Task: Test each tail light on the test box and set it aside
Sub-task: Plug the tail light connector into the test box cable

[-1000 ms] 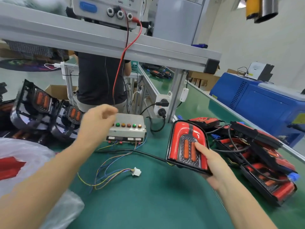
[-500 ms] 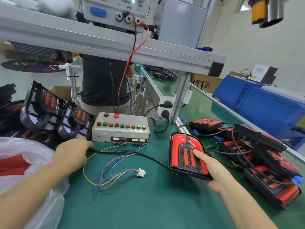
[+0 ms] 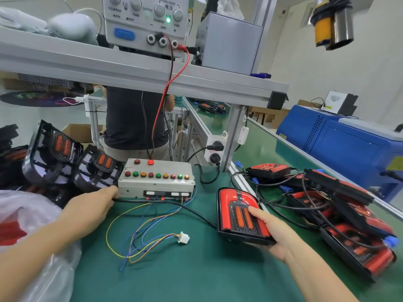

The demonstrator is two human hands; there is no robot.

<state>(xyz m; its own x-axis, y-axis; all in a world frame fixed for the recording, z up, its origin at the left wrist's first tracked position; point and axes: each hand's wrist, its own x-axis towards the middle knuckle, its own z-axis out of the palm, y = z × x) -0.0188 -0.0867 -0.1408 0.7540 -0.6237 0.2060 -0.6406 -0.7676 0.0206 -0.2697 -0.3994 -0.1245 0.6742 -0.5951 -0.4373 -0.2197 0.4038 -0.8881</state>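
On the green table (image 3: 196, 275), right hand (image 3: 277, 236) grips a red tail light (image 3: 229, 205), thumb across its lens. Left hand (image 3: 91, 208) rests at the test box (image 3: 152, 182) corner on the black cable (image 3: 174, 205); grip not discernible.

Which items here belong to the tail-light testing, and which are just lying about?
In use: tail light held by right hand; test box; black cable at left hand.
Lying about: plastic bag; blue machine.
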